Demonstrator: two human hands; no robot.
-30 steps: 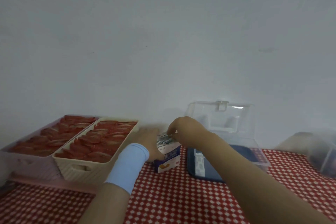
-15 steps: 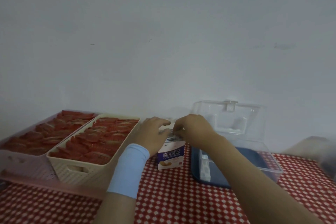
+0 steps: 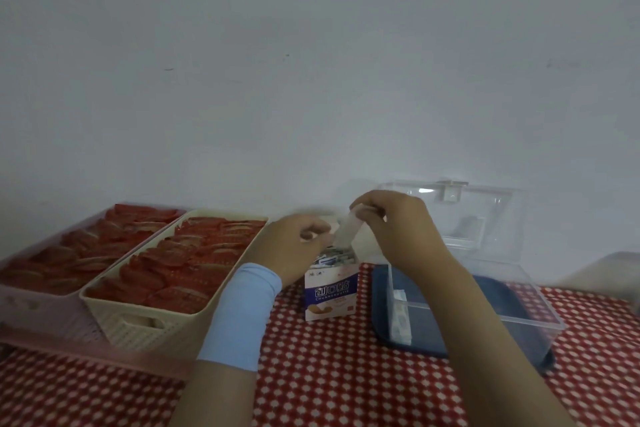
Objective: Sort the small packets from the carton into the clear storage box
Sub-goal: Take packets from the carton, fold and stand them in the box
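Note:
A small white and blue carton [image 3: 331,295] stands open on the checked cloth, with several small packets [image 3: 334,257] poking out of its top. My left hand [image 3: 294,250] grips the carton's top left edge, a light blue band on the wrist. My right hand [image 3: 394,222] pinches one pale packet [image 3: 347,231] and holds it tilted just above the carton's mouth. The clear storage box [image 3: 485,317] sits to the right with its lid raised against the wall. A few packets [image 3: 401,315] lie in the left compartment of the box.
Two baskets full of red packets, one cream [image 3: 145,326] and one pink [image 3: 38,308], fill the left side. A blurred grey object [image 3: 620,270] sits at the far right. A red and white checked cloth [image 3: 346,374] covers the table, and a grey wall stands close behind.
My right hand has risen from the carton's mouth, drawing one pale packet up and out. My left hand has stayed on the carton.

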